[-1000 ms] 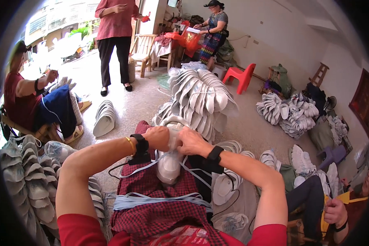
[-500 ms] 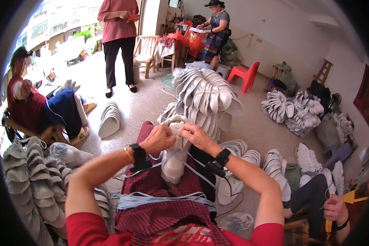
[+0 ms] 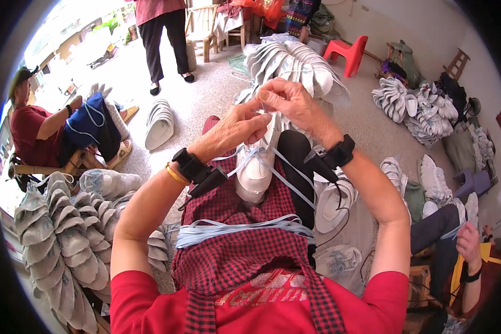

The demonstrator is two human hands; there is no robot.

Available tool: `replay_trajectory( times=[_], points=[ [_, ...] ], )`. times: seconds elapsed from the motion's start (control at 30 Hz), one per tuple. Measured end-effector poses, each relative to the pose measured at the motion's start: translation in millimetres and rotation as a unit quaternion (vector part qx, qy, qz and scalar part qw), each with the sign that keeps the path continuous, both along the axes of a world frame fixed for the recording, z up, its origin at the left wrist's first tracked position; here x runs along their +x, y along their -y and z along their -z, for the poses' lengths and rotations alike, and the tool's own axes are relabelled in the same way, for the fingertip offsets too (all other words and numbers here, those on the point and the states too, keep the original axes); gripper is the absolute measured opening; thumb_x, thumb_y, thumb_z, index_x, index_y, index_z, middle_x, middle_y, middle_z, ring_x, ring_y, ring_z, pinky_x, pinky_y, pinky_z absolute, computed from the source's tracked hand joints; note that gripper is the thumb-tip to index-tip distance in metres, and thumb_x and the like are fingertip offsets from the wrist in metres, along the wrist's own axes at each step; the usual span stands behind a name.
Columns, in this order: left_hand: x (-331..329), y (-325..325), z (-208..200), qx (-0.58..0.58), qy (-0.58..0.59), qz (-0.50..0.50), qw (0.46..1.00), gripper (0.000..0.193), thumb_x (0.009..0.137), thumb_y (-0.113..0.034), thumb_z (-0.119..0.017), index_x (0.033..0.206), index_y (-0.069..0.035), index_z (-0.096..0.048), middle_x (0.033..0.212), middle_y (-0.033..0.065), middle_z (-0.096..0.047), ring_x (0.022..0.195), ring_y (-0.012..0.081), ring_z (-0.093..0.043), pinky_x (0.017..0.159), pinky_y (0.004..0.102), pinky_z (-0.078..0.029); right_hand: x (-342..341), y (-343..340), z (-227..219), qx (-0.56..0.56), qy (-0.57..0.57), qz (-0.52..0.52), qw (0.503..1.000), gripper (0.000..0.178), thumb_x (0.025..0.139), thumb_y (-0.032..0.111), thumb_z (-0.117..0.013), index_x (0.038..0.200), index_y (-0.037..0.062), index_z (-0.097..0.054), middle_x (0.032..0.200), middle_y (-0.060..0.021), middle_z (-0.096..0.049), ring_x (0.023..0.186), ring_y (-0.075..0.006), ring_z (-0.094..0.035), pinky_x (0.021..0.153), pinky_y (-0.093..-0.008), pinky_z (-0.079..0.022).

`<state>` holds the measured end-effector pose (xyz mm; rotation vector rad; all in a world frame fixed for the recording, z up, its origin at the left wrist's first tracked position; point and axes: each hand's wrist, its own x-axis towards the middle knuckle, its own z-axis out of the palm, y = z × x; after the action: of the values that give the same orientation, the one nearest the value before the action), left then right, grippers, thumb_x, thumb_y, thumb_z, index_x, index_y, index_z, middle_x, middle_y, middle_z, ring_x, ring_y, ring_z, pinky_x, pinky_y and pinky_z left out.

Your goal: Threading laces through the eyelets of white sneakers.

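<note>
A white shoe [image 3: 254,173] rests on my lap, toe toward me, with a light blue shoelace [image 3: 255,151] crossing its front and trailing out on both sides. Beyond its upper end, my left hand [image 3: 231,129] and my right hand [image 3: 298,108] meet with fingertips pinched together. Something thin and pale may be between them, too small to name. The fingers partly cover the shoe's far end. A bundle of light blue laces [image 3: 245,229] lies across my checked apron [image 3: 234,259] at the waist.
Stacked white shoe parts [image 3: 67,245] stand at my left, with another large pile [image 3: 289,64] ahead. A red chair [image 3: 348,54] is behind that. One person [image 3: 44,125] sits at left, another [image 3: 164,44] stands ahead, and a co-worker's hand [image 3: 468,244] is at right.
My view has tilted down. My hands have moved up and away from the shoe's surface, and their fingertips have come together. The seated person at left has lowered an arm toward the blue cloth.
</note>
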<state>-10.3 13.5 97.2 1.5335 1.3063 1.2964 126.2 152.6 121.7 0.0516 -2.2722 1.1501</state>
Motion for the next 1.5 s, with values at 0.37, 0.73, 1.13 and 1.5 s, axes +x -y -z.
replay_trajectory(
  times=[0.37,0.73,1.13,1.5],
  points=[
    [-2.8,-3.9,-6.8,-0.032,0.037,-0.014,0.999,0.032,0.103,-0.031,-0.051,0.106,-0.004,-0.068,0.074,-0.0042,-0.057,0.063,0.0029,-0.052,0.056,0.0182,-0.039,-0.5,-12.3,54.0,0.122,0.059,0.074,0.988,0.014,0.080,0.013,-0.066,0.085,0.0005,-0.064,0.079,-0.0078,-0.064,0.070,-0.0176,-0.060,0.069,-0.0314,-0.050],
    [-4.5,-17.3,-4.4,0.017,0.021,-0.050,0.998,0.033,0.101,-0.029,-0.054,0.110,-0.001,-0.069,0.073,-0.0028,-0.062,0.062,0.0027,-0.054,0.055,0.0183,-0.043,28.2,8.1,60.8,0.068,0.042,0.110,0.991,0.019,0.077,0.004,-0.062,0.091,0.0047,-0.074,0.081,-0.0059,-0.067,0.065,-0.0126,-0.056,0.062,-0.0279,-0.048],
    [-13.4,-16.8,8.3,-0.002,0.053,-0.122,0.991,0.029,0.102,-0.024,-0.053,0.115,-0.001,-0.067,0.077,0.0000,-0.064,0.059,0.0032,-0.051,0.052,0.0190,-0.042,2.7,16.7,79.4,-0.061,0.090,0.087,0.990,0.023,0.094,0.021,-0.057,0.099,0.0029,-0.071,0.070,-0.0004,-0.062,0.059,-0.0079,-0.053,0.056,-0.0247,-0.044],
    [-425.3,346.5,128.6,0.071,0.223,-0.546,0.804,0.019,0.097,-0.022,-0.057,0.099,-0.004,-0.061,0.078,0.0030,-0.065,0.052,0.0074,-0.054,0.041,0.0181,-0.039,234.4,-221.4,162.3,-0.535,-0.203,0.286,0.769,0.020,0.093,0.023,-0.060,0.100,0.0050,-0.065,0.077,0.0006,-0.063,0.061,-0.0058,-0.056,0.042,-0.0185,-0.036]
  ],
)
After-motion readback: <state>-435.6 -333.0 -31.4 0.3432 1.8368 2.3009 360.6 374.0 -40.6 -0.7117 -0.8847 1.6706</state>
